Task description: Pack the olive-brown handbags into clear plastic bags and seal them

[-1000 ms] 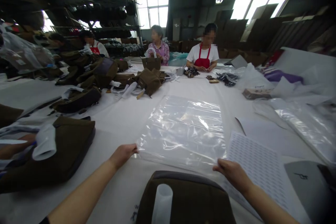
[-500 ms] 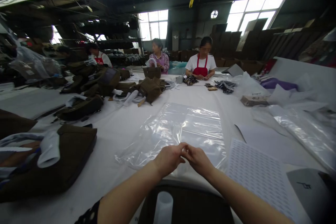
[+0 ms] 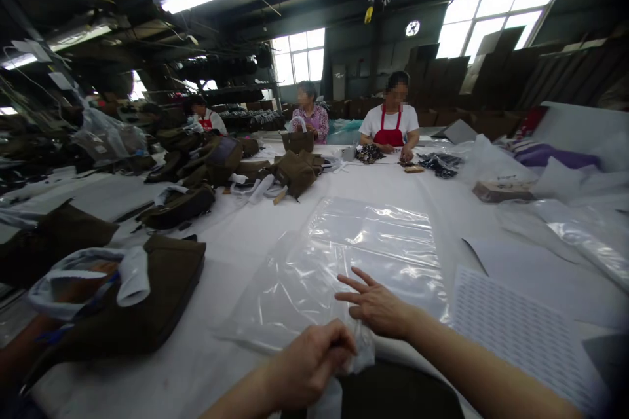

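Observation:
A clear plastic bag [image 3: 314, 268] lies flat and glossy on the white table, on top of a stack of similar sheets. My left hand [image 3: 317, 360] is closed around the near edge of this bag, and the plastic bunches beside its fingers. Just right of it, my right hand [image 3: 381, 308] rests over the plastic with its fingers spread and stretched to the left. Close to my body stands a dark olive fabric bag [image 3: 398, 393], partly hidden by my left hand, with a translucent wrapped piece [image 3: 327, 399] on it.
Another olive bag [image 3: 167, 294] with wrapped handles lies at left, more olive bags [image 3: 295, 173] beyond. At right are a printed label sheet [image 3: 515, 340] and plastic-wrapped goods [image 3: 506, 191]. Across the table, a person in a red apron [image 3: 390, 124] handles small dark items.
My hands were together over the plastic and are now apart. The left has come nearer, gripping the bag's edge; the right has spread its fingers. The view has turned slightly left.

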The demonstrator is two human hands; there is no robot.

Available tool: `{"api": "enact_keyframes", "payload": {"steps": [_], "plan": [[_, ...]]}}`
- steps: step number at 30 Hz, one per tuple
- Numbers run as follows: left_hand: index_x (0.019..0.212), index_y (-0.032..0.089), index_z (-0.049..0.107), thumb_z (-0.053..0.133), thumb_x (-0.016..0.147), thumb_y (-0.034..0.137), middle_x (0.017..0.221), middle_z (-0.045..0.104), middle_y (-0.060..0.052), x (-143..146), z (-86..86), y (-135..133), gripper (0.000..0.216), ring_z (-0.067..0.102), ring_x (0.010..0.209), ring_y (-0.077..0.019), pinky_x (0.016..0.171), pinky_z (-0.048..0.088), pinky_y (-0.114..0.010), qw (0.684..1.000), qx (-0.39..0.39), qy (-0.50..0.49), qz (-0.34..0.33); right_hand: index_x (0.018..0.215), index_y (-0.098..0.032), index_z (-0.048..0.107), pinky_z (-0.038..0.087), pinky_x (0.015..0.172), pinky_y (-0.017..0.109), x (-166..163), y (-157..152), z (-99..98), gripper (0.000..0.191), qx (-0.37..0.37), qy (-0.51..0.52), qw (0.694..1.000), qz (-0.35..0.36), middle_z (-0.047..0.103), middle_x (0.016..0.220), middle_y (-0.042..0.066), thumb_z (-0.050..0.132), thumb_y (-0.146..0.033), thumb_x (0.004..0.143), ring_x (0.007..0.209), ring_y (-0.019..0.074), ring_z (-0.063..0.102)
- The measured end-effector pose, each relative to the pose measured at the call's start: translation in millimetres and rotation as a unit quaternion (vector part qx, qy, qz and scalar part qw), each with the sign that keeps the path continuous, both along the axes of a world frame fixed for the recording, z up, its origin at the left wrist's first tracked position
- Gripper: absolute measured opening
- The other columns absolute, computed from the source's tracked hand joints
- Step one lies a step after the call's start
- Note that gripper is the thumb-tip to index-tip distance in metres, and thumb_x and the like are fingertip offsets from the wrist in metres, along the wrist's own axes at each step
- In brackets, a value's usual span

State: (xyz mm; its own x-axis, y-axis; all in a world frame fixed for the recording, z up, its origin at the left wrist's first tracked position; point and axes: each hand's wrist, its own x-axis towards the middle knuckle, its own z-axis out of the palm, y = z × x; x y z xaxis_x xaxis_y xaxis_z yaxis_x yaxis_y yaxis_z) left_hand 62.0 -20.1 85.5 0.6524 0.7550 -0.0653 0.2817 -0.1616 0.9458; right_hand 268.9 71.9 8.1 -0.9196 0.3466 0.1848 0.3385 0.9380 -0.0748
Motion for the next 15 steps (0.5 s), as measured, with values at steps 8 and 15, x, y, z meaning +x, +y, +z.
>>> {"api": "enact_keyframes", "payload": {"steps": [8,15], "plan": [[0.088,0.022,0.063,0.074,0.065,0.031,0.064,0.049,0.004,-39.2,-17.3,14.2,0.027,0.044,0.060,-0.0106,0.057,0.033,-0.022,0.965,0.187,0.142,0.115,0.087,-0.019,0.061,0.043,0.068,0.033,37.8,13.0,0.0,0.025,0.013,-0.065,0.984,-0.165,0.059,0.075,0.004,0.041,-0.008,0.079,0.068,0.0165,0.054],[0.076,0.018,0.060,0.052,0.082,0.013,0.086,0.059,-0.005,-60.2,-69.8,62.0,0.011,0.051,0.088,-0.0197,0.083,0.040,-0.034,0.867,0.413,0.226,0.163,0.076,-0.016,0.057,0.023,0.106,0.044,91.8,-19.5,-6.1,0.017,0.023,-0.008,0.990,-0.140,0.060,0.093,0.008,0.042,-0.009,0.077,0.113,0.0229,0.046]]}}
